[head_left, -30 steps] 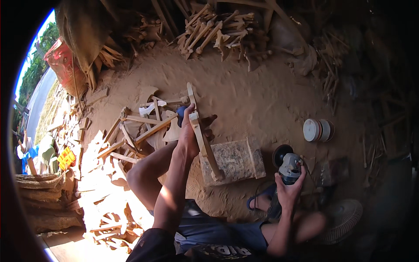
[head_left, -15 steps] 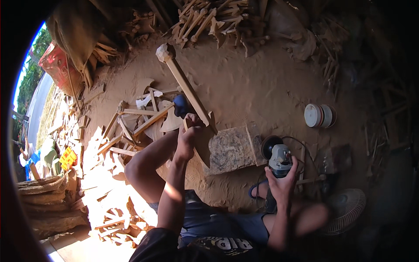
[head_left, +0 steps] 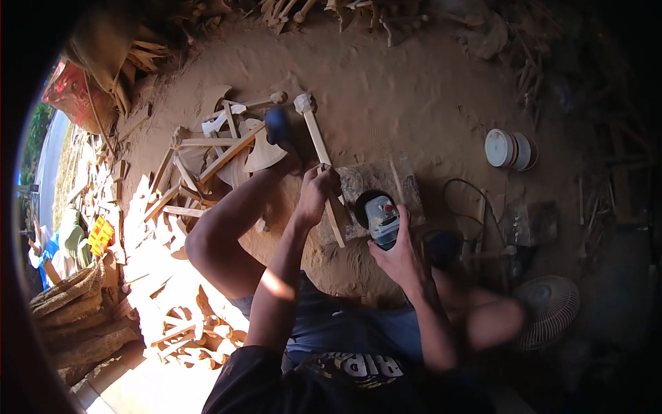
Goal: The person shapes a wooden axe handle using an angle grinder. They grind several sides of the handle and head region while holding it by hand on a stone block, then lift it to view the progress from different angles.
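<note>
At the far left hangs a crumpled, translucent red bag (head_left: 79, 100); nearer on the left slumps a coarse brown cloth sack (head_left: 86, 321). Right of these, a loose heap of pale wooden sticks and flat, flared pieces (head_left: 227, 159) lies on the sandy brown ground (head_left: 407, 90). The left hand (head_left: 318, 194) is closed around a long, pale wooden piece with a knobbed far end (head_left: 317, 138), raised and slanting from far to near. Beyond it sits a worn, flat rectangular block (head_left: 396, 172). The right hand (head_left: 400, 259) grips a grey power tool with a dark round disc (head_left: 381, 217), just right of the wooden piece. Farther right are a white round tub (head_left: 498, 148) and, nearer, a pale round fan grille (head_left: 552, 310).
</note>
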